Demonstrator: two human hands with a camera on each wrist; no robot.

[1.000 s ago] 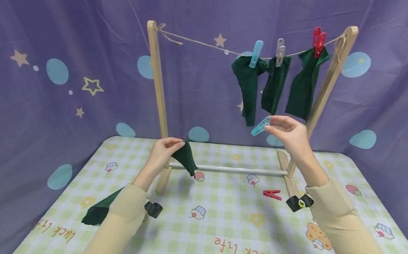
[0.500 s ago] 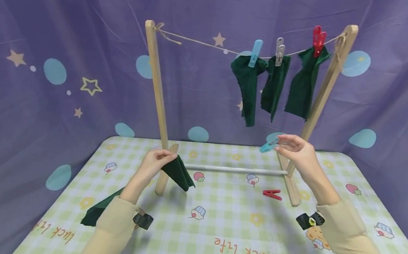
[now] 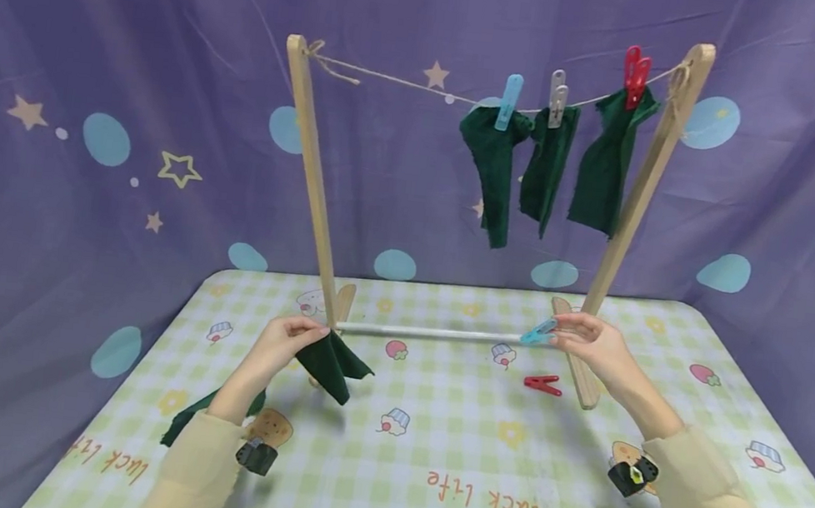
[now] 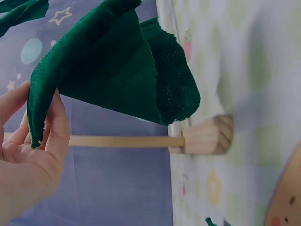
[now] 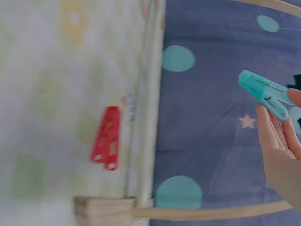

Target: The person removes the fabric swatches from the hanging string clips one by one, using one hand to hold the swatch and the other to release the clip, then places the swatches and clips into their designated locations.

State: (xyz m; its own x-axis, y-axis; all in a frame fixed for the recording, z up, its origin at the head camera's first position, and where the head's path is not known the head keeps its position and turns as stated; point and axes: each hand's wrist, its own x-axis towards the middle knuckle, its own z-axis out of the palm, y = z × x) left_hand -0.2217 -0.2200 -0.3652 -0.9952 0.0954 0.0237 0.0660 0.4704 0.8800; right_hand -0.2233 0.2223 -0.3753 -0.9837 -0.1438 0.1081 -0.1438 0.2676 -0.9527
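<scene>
My left hand (image 3: 281,350) pinches a dark green cloth (image 3: 327,365) near the foot of the left post. In the left wrist view the green cloth (image 4: 108,70) hangs folded from between thumb and fingers. On the right, my right hand (image 3: 597,345) pinches a light blue clothespin (image 3: 539,332) above the table; the right wrist view shows the clothespin (image 5: 264,94) by its handle ends. Below that hand a red clothespin (image 3: 543,384) lies on the table. Another green cloth (image 3: 189,415) lies at the left, partly hidden behind my left forearm.
A wooden rack with a left post (image 3: 313,185) and right post (image 3: 646,180) carries a string (image 3: 404,83). Three green cloths hang toward its right end, under a blue clothespin (image 3: 509,102), a grey clothespin (image 3: 557,103) and a red clothespin (image 3: 635,79). A white bar (image 3: 436,333) joins the feet.
Both hands have come down, the left one moving leftward with the green cloth and the right one moving rightward with the blue clothespin. The hung cloths stay in place.
</scene>
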